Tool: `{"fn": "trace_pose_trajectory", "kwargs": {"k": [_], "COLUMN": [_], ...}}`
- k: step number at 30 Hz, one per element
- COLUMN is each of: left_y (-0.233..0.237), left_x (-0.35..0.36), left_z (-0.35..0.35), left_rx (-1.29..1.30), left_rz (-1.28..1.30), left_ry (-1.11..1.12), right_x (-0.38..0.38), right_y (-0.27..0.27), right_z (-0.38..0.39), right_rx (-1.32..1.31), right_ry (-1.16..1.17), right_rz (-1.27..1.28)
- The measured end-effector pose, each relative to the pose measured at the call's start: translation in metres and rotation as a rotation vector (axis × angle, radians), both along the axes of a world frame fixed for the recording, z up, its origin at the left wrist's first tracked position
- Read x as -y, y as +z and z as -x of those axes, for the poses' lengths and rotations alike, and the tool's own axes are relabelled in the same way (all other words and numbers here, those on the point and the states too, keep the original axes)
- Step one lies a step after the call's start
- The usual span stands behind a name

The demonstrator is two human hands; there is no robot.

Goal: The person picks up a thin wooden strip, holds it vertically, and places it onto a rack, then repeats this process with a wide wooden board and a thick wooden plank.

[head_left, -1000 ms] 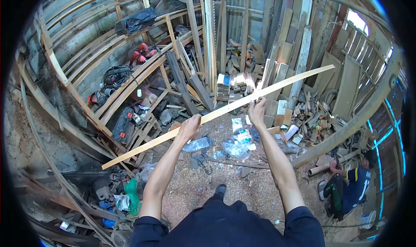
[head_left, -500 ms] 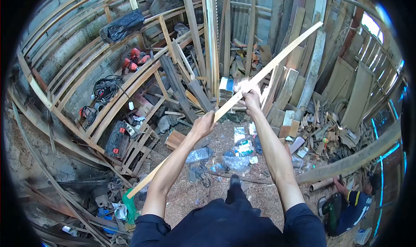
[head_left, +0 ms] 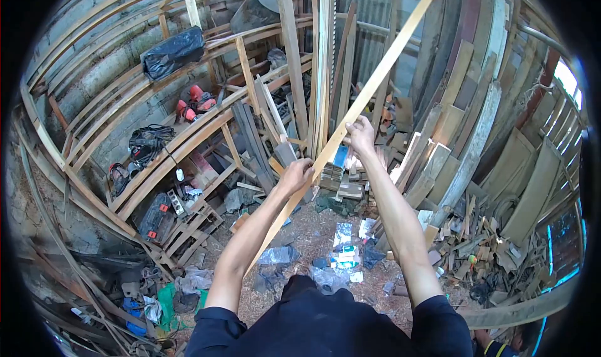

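Clearly the long wooden strip [head_left: 388,60] is the thing in hand: a thin, pale length of timber held out in front of the person, tilted steeply, its low end down near the left forearm and its high end running up and to the right past the top edge of the view. The left hand [head_left: 294,175] holds it lower down, grip closed around the strip with the fingers wrapped over its edge. The right hand [head_left: 362,135] holds it a little higher, grip likewise clamped on the wood, the thumb side toward the camera. Both arms are stretched forward, bare below dark sleeves.

Just behind the hands stands a bundle of upright planks [head_left: 322,63], leaning against a corrugated metal wall [head_left: 369,19]. Below them sits a stack of short blocks [head_left: 341,182]. On the sawdust floor [head_left: 313,229] under the arms lie crumpled plastic wrappers [head_left: 343,254].

To the left, slatted wooden shelves [head_left: 94,107] carry a black bag [head_left: 172,51], a red power tool [head_left: 194,103] and a coil of black cable [head_left: 149,138], with a dark tool case [head_left: 155,218] lower down. Well to the right, more boards lean on the wall above a heap of offcuts [head_left: 482,244].
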State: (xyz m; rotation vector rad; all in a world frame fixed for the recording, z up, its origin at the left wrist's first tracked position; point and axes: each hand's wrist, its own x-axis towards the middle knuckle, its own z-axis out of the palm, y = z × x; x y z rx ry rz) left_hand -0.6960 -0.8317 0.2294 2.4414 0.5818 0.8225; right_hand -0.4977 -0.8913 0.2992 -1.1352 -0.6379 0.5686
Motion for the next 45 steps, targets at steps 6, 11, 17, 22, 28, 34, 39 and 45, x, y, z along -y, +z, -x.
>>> {"fn": "trace_pose_trajectory", "kwargs": {"k": [6,11,17,22,28,34,39,45], "left_y": [-0.011,-0.017,-0.044,-0.034,0.002,0.016,0.033,0.043], "left_x": [-0.046,-0.092,-0.164,-0.256,-0.342,-0.397,-0.437,-0.482], "left_z": [-0.056,-0.103,-0.159,-0.217,-0.285,-0.337,-0.383,-0.420], "left_rx": [-0.004,0.060,0.028,0.032,0.078,0.229,0.320,0.241], "left_rz": [0.038,0.106,0.142,0.207,0.107,0.004,0.034,-0.053], "left_ry": [-0.004,-0.042,-0.030,-0.071,-0.050,-0.027,0.040,0.086], "right_x": [-0.045,-0.094,-0.167,-0.256,-0.335,-0.381,-0.433,-0.468], "right_y": [0.001,-0.006,-0.019,-0.014,-0.008,0.005,-0.014,-0.012], "right_z": [-0.043,-0.084,-0.139,-0.193,-0.227,-0.256,-0.303,-0.339], "right_rx": [0.176,0.195,0.291,0.309,0.504,0.630,0.663,0.645], "right_ry": [0.050,0.033,-0.018,0.008,-0.092,-0.131,-0.130,-0.053], "right_rz": [-0.037,-0.051,0.008,0.055,0.154,0.178,0.182,0.194]}}
